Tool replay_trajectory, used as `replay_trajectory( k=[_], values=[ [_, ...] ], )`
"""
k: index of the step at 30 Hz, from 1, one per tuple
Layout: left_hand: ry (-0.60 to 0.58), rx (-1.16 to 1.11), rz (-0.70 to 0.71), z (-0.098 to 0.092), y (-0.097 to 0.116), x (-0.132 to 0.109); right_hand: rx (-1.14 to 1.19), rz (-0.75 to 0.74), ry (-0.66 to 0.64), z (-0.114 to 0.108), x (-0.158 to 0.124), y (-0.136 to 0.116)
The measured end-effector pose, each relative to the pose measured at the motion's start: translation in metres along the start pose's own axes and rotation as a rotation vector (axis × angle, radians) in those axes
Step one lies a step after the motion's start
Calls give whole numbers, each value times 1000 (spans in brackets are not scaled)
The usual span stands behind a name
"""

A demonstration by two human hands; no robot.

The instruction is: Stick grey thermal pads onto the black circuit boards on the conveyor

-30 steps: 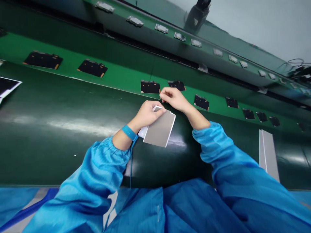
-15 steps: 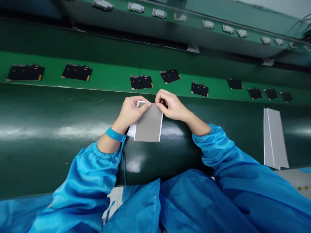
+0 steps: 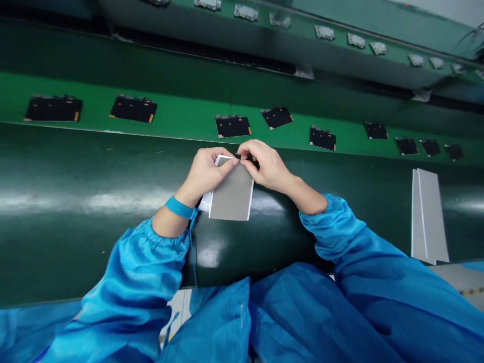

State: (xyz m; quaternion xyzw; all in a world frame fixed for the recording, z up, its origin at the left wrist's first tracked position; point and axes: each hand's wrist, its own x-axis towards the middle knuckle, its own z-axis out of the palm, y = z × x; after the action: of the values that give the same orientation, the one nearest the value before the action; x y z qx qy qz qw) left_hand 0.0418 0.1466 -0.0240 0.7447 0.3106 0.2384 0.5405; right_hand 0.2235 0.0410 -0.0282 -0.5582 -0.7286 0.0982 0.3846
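In the head view, my left hand (image 3: 209,171) grips a grey sheet with white edges (image 3: 231,197) by its upper left, thumb on top. A white piece (image 3: 205,201) shows behind the sheet's left side, beneath my hand. My right hand (image 3: 262,162) is closed in a pinch at the sheet's top edge, close to my left thumb tip. What lies between its fingertips is too small to make out. A blue band (image 3: 180,207) with a cord circles my left wrist.
Beyond my hands, several black boards, one being a black board (image 3: 233,126), lie along a bright green strip (image 3: 189,118). Two or more grey-white sheets (image 3: 431,217) rest on the dark green table (image 3: 113,242) at right. Small metallic parts (image 3: 246,12) line a farther shelf.
The black boards have shifted to the right along the green strip. My right fingertips have moved slightly left along the sheet's top edge, while my left hand keeps its hold.
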Motion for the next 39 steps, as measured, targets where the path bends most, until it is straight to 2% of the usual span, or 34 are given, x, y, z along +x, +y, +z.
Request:
replay_trajectory(
  k=[3,6,8,12,17,21,24,29,39],
  values=[
    [1,-5,-5,0,-1,0,-26,-36,30,0,-4,-2],
    [-8,-3,-15,2,-3,-1,137,106,119,-1,2,4],
    [-18,6,-14,3,-3,-1,251,212,150,1,19,13],
    [-52,4,16,3,0,-2,359,316,5,29,91,24],
    [-101,28,74,2,2,-5,411,463,-199,91,197,7],
    [-95,46,110,5,-1,-6,337,597,-258,128,244,-8],
    [-87,62,143,8,-5,-5,262,600,-295,145,257,-8],
    [-85,61,194,13,-9,-2,246,550,-289,161,260,6],
    [-109,186,162,10,-6,-3,159,473,-249,159,249,26]
  ],
)
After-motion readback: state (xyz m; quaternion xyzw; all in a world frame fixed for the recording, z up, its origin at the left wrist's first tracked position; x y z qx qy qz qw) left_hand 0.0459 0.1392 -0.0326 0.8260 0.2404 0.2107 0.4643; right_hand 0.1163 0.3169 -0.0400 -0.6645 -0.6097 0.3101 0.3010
